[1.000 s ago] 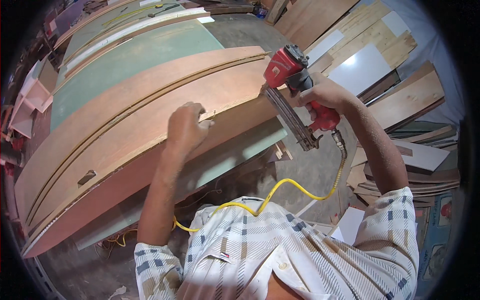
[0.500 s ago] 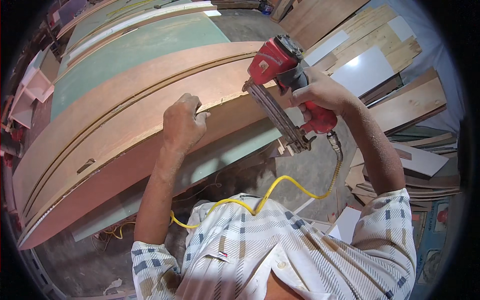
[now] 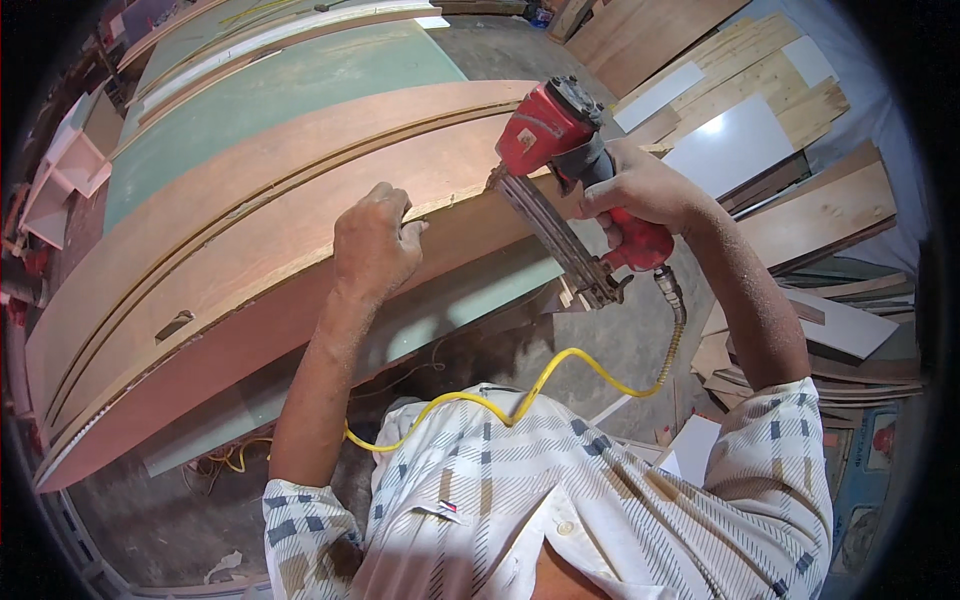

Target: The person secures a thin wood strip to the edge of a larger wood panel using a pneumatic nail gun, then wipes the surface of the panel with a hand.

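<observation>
My right hand [image 3: 630,190] grips a red pneumatic nail gun [image 3: 540,130] with a long angled magazine and a yellow hose [image 3: 560,362] trailing from its handle. The gun's nose rests at the near edge of a curved pink-tan wooden panel [image 3: 250,265]. My left hand [image 3: 378,240] is closed at that edge, left of the nose, fingers curled on a narrow strip or lip that is too small to make out. Thin strips [image 3: 230,210] run along the panel's top, and a small block [image 3: 175,323] lies near its left end.
A pale green board [image 3: 280,90] lies behind the curved panel, another [image 3: 450,320] below it. A pink box-like piece [image 3: 70,160] sits at the left. Stacked boards and offcuts [image 3: 720,130] fill the right, over a concrete floor [image 3: 490,45].
The nail gun and my right hand have moved left and slightly up in view. My left hand has also risen slightly, still at the panel's edge.
</observation>
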`<control>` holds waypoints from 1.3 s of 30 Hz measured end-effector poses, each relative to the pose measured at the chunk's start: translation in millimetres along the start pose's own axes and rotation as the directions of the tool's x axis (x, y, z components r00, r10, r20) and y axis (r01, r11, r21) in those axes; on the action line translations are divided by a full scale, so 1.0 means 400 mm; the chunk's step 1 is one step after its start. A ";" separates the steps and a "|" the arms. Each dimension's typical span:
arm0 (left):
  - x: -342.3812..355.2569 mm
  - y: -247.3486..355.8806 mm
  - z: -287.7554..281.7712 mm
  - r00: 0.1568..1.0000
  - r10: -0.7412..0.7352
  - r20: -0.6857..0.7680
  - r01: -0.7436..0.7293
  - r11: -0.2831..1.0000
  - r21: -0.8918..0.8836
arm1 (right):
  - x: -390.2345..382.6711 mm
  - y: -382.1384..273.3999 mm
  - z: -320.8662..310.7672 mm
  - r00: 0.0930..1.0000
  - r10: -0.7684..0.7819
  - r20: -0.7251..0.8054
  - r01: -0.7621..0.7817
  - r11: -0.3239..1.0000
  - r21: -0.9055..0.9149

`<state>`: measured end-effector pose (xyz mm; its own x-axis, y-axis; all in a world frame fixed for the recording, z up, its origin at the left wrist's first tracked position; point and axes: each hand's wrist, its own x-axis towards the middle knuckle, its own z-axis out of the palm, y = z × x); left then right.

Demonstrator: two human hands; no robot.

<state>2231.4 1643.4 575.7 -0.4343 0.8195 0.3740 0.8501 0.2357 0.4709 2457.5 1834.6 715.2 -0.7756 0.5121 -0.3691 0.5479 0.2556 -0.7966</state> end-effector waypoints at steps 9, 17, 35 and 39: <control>0.000 -0.006 0.005 0.992 0.086 -0.093 -0.086 0.996 0.000 | -0.001 -0.013 0.000 1.000 -0.011 -0.030 0.009 0.999 -0.038; 0.000 -0.005 0.001 0.999 0.048 -0.021 -0.048 0.999 -0.009 | -0.010 -0.052 0.012 0.998 0.051 -0.029 -0.053 0.994 -0.098; -0.021 -0.010 -0.051 0.996 0.087 -0.005 -0.087 0.996 -0.002 | 0.013 -0.031 -0.017 0.996 -0.038 0.080 0.050 0.988 -0.146; -0.075 -0.039 -0.143 1.000 -0.012 -0.002 0.012 0.998 0.065 | 0.007 0.013 -0.042 0.995 -0.064 0.073 0.071 0.994 -0.086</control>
<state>2214.2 1585.2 602.7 -0.4451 0.8157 0.3695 0.8622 0.2789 0.4228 2463.5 1851.0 718.2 -0.8301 0.4331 -0.3511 0.5165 0.3604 -0.7768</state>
